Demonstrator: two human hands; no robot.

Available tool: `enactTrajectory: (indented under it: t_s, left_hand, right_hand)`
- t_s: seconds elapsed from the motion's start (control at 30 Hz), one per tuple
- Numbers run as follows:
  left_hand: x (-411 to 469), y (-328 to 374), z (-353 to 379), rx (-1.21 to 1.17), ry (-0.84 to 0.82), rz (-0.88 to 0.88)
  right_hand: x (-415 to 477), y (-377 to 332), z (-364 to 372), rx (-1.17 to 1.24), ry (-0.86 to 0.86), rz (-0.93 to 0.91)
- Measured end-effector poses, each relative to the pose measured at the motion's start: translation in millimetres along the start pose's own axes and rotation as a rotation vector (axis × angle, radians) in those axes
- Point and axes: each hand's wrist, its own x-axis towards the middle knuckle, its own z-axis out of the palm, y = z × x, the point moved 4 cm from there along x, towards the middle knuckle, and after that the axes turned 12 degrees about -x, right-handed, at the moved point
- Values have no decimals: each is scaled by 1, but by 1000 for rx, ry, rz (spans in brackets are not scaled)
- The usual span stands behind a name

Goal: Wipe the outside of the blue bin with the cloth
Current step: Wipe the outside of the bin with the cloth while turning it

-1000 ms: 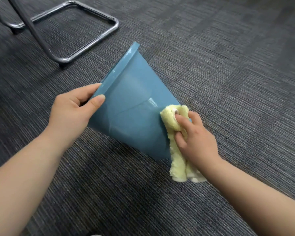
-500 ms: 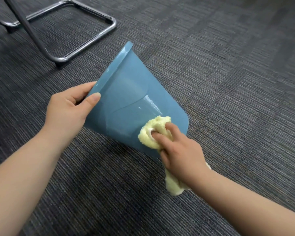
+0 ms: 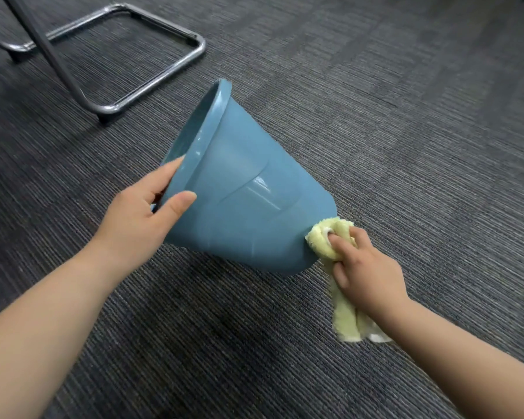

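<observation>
The blue bin (image 3: 242,204) is tipped on its side above the carpet, its open mouth facing up and to the left, its base down to the right. My left hand (image 3: 142,219) grips the bin's rim, thumb on the outer wall and fingers inside. A bunched pale yellow cloth (image 3: 325,240) is pressed against the bin's outside at the lower right edge near the base. My right hand (image 3: 363,270) is closed on that cloth, whose loose end hangs down below my wrist.
Dark grey striped carpet (image 3: 406,146) covers the whole floor. A chrome tubular chair base (image 3: 152,77) with a dark slanted leg stands at the upper left, behind the bin's mouth.
The bin has turned so its mouth now shows. My right hand has slid the cloth from the side wall down and right to the edge near the base.
</observation>
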Motion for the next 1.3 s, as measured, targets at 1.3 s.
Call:
enactTrajectory:
  t_s: [1.3]
  left_hand:
    - [29,23,-4,-52,128,30]
  right_hand:
    - [24,-24,-41,366,23,119]
